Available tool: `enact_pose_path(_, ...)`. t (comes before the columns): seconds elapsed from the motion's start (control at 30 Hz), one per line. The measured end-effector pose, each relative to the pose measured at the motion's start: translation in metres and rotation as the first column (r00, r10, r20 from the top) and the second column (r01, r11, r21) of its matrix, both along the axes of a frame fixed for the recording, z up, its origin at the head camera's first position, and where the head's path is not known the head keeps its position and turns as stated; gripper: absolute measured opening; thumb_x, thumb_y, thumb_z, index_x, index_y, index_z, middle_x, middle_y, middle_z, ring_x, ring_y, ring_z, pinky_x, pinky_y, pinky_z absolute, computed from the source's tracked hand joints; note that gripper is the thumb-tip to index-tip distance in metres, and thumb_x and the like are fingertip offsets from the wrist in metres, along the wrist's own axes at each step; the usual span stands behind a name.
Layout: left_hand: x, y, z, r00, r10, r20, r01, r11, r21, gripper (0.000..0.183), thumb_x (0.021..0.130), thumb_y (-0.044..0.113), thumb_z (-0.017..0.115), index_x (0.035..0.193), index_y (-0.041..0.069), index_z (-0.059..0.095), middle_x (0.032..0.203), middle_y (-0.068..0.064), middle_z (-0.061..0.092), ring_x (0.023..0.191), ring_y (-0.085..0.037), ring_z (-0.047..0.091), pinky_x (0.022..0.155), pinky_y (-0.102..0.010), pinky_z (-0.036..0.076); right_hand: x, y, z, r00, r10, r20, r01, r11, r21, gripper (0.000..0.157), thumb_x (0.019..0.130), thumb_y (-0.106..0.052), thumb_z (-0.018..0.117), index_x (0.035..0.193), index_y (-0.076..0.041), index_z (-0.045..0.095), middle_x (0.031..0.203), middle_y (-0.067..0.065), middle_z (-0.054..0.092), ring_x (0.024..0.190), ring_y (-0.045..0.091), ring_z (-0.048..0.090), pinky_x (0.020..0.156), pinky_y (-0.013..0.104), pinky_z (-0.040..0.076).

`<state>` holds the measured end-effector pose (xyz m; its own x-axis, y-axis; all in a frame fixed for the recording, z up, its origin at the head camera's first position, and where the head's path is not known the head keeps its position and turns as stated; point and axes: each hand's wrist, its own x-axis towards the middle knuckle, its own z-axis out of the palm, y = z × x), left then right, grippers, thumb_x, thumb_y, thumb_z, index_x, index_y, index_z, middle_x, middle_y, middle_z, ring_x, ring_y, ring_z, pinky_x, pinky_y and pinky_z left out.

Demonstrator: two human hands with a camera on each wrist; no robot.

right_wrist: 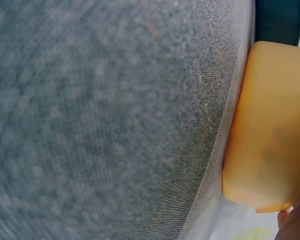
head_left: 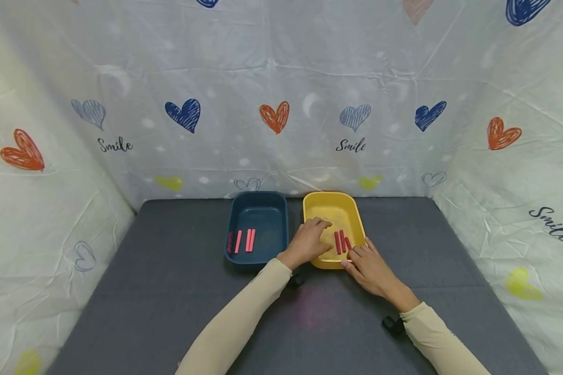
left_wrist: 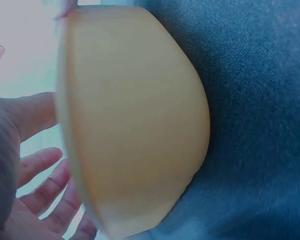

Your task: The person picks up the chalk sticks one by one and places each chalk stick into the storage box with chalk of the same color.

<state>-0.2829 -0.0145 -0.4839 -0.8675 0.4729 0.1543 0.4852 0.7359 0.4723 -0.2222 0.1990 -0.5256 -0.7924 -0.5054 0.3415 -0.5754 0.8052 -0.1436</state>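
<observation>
My left hand [head_left: 310,239] hovers over the left side of the yellow tray [head_left: 334,198], thumb and fingers spread and holding nothing. In the left wrist view its fingers [left_wrist: 37,197] show behind the tray's rim. My right hand [head_left: 369,268] is at the tray's front right corner. One bent fingertip overlaps the lower end of a dark red chalk stick [head_left: 347,242], and the thumb lies by the front rim. Two more dark red chalk sticks [head_left: 337,242] lie side by side in this tray. In the right wrist view only part of the hand [right_wrist: 295,222] shows.
Left of it stands a navy tray [head_left: 258,197] with three pink chalk sticks [head_left: 238,241] and a dark red strip [head_left: 230,242] by its left wall. A pink smudge [head_left: 314,307] marks the grey table cloth [head_left: 169,291]. Heart-printed sheets hang behind and on both sides.
</observation>
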Motion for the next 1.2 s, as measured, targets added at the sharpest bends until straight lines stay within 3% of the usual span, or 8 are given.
enact_pose_path(0.27, 0.017, -0.019, 0.011, 0.999, -0.011, -0.047, 0.013, 0.999, 0.032, 0.055, 0.087, 0.03, 0.075, 0.136, 0.013, 0.056, 0.131, -0.005, 0.057, 0.12, -0.024, 0.053, 0.107, -0.044, 0.043, -0.001, 0.001, 0.0, 1.0, 0.012, 0.001, -0.012, 1.0, -0.01, 0.02, 0.1, -0.032, 0.055, 0.088, -0.015, 0.057, 0.085, 0.001, 0.057, 0.093, 0.023, 0.059, 0.118, 0.058, 0.024)
enact_pose_path(0.53, 0.029, -0.031, 0.014, 0.998, 0.01, -0.067, -0.009, 1.0, 0.015, 0.059, 0.086, 0.038, 0.075, 0.138, 0.016, 0.054, 0.133, -0.003, 0.055, 0.12, -0.021, 0.051, 0.108, -0.041, 0.044, -0.003, 0.004, 0.0, 1.0, 0.016, -0.007, -0.016, 1.0, -0.015, 0.02, 0.1, -0.031, 0.056, 0.089, -0.015, 0.057, 0.086, 0.001, 0.058, 0.094, 0.023, 0.059, 0.119, 0.056, 0.022)
enact_pose_path(0.83, 0.043, -0.046, 0.017, 0.996, 0.01, -0.091, -0.005, 0.999, 0.054, 0.059, 0.084, 0.032, 0.078, 0.136, 0.015, 0.056, 0.132, -0.003, 0.055, 0.119, -0.021, 0.05, 0.106, -0.042, 0.045, -0.004, 0.003, -0.001, 1.0, 0.017, 0.011, -0.017, 1.0, -0.02, 0.02, 0.1, -0.032, 0.055, 0.089, -0.016, 0.057, 0.086, 0.001, 0.057, 0.093, 0.022, 0.058, 0.119, 0.056, 0.022)
enact_pose_path(1.2, 0.049, -0.063, 0.024, 0.994, 0.053, -0.1, -0.048, 0.998, 0.048, 0.061, 0.084, 0.033, 0.078, 0.138, 0.017, 0.054, 0.134, -0.002, 0.053, 0.123, -0.021, 0.048, 0.107, -0.044, 0.044, -0.004, 0.002, 0.006, 0.999, 0.006, 0.045, -0.005, 1.0, -0.009, 0.021, 0.1, -0.034, 0.056, 0.09, -0.016, 0.058, 0.087, 0.0, 0.058, 0.096, 0.023, 0.058, 0.118, 0.058, 0.023)
